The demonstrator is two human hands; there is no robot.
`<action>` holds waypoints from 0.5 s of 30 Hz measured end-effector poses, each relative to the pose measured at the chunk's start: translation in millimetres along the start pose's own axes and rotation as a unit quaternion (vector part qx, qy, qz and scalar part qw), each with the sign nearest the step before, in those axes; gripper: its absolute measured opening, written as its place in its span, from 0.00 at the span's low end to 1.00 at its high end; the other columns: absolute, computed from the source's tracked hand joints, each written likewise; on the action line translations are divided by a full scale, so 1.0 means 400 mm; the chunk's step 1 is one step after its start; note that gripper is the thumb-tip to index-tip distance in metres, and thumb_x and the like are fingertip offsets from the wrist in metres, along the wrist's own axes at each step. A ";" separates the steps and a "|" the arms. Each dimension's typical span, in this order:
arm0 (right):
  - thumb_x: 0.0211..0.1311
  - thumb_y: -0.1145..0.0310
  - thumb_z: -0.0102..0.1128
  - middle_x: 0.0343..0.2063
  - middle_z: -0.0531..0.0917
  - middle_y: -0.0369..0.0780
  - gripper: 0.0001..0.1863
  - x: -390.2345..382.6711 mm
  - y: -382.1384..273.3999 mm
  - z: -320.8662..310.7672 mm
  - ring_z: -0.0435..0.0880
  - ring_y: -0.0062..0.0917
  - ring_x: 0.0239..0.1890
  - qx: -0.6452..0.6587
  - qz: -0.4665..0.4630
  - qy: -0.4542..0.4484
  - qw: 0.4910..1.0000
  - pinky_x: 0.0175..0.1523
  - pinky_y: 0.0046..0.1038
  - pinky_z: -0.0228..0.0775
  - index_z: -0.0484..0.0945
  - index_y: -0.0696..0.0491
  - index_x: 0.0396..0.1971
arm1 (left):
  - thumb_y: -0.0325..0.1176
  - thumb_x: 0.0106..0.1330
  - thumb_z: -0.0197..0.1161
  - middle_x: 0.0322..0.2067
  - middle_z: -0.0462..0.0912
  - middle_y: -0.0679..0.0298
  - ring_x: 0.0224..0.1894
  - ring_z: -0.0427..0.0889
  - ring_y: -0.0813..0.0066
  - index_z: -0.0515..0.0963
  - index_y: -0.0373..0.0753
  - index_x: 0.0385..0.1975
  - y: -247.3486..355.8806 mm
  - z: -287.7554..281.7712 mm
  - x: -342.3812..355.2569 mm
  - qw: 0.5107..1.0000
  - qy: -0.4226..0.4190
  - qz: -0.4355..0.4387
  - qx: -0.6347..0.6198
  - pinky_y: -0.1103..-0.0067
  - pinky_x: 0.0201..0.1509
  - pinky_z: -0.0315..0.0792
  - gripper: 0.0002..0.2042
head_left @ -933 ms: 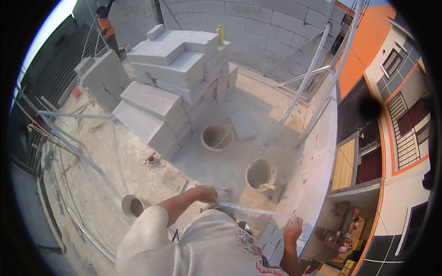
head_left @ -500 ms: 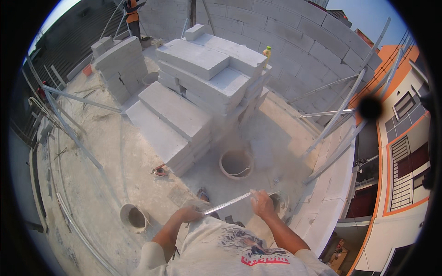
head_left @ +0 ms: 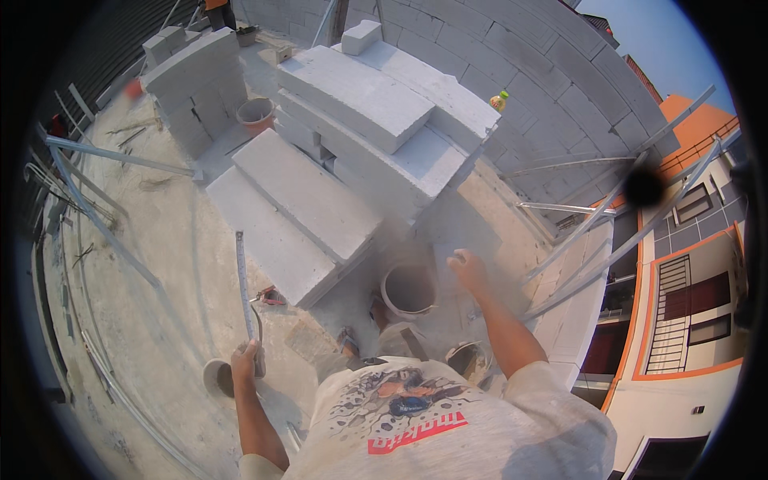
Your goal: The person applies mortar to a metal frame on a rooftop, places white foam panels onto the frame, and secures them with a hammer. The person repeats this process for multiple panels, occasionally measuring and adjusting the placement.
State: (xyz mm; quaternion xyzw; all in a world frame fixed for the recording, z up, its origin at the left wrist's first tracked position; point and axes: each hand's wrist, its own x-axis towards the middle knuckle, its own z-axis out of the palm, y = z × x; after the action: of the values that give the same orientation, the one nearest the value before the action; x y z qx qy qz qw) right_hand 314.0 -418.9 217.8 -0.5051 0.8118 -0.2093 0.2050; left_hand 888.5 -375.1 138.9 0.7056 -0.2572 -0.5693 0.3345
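My left hand point(head_left: 246, 362) is closed around a tape measure point(head_left: 243, 280). Its pale blade sticks out forward, past the near left side of the block stack. Behind that hand lies the rim of a bucket point(head_left: 210, 379). My right hand point(head_left: 470, 272) is held out ahead, apart from the tape, with its fingers curled; whatever may be in them is too small to make out. Just left of it stands an open mortar bucket point(head_left: 409, 290). Large white lightweight blocks point(head_left: 308, 196) are stacked in front of me, the nearest ones lower than those behind.
A red-handled tool point(head_left: 270, 297) lies by the stack's near corner. Another bucket point(head_left: 466, 362) sits beside my right forearm. A capped bottle point(head_left: 498, 101) stands behind the stack. Metal braces point(head_left: 616, 252) slant along the right-hand wall. A person point(head_left: 219, 14) stands far back left.
The tape blade was stretched between both hands; my right hand has let go of it and moved forward. My left hand has swung left, turning the blade forward. My view has shifted.
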 end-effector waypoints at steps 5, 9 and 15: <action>0.59 0.51 0.58 0.50 0.78 0.57 0.30 0.419 -0.177 -0.096 0.77 0.46 0.54 -0.010 -0.062 0.130 0.990 0.60 0.38 0.67 0.77 0.62 0.50 | 0.36 0.67 0.60 0.21 0.79 0.65 0.20 0.75 0.74 0.79 0.37 0.28 -0.211 -0.050 -0.065 0.981 0.104 -0.071 -0.146 0.78 0.26 0.69 0.09; 0.61 0.47 0.56 0.52 0.77 0.55 0.33 0.696 -0.303 -0.107 0.75 0.46 0.57 -0.076 -0.148 0.187 0.968 0.61 0.39 0.66 0.74 0.62 0.53 | 0.35 0.66 0.60 0.21 0.78 0.65 0.19 0.75 0.72 0.78 0.38 0.28 -0.315 -0.048 -0.123 0.969 0.167 -0.096 -0.153 0.76 0.25 0.69 0.08; 0.62 0.49 0.57 0.52 0.75 0.53 0.32 0.952 -0.404 -0.024 0.70 0.47 0.58 -0.140 -0.164 0.188 0.958 0.64 0.41 0.62 0.74 0.64 0.51 | 0.36 0.67 0.61 0.23 0.80 0.62 0.25 0.78 0.71 0.80 0.35 0.31 -0.229 0.045 -0.178 0.936 0.238 -0.142 -0.215 0.77 0.30 0.72 0.10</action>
State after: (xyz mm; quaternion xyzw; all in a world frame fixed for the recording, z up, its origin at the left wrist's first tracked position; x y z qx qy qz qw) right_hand 272.8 -827.6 267.8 -0.6064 0.7628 -0.2158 -0.0615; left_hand 853.8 -266.5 111.5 0.7607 0.0617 -0.4682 0.4453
